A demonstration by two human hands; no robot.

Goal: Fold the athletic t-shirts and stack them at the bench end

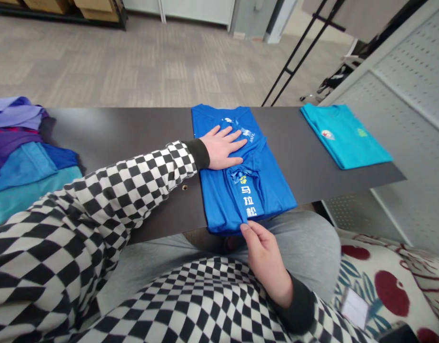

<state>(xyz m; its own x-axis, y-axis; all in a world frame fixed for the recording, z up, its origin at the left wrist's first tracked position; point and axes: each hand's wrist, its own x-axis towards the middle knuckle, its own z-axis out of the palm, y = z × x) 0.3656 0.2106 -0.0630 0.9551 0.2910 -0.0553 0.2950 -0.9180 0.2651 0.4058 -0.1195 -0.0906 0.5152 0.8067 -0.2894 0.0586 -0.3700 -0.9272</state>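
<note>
Firmly, in the head view, the left hand (221, 147) lies flat on a folded blue T-shirt (273, 186), fingers slightly apart, pinning it to the dark table (134, 126) against sliding. At 6 o'clock, the right hand (265, 257) has finger and thumb clamped on the shirt's lower edge. A folded teal T-shirt (344, 136) lies at 2 o'clock, a pile of clothes (23, 162) at 9 o'clock.

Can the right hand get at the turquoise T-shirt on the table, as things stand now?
Probably yes, though it is a long reach. The right hand pinches the blue T-shirt at the near edge and must let go first. After that, no object shows on the dark tabletop before the turquoise T-shirt.
</note>
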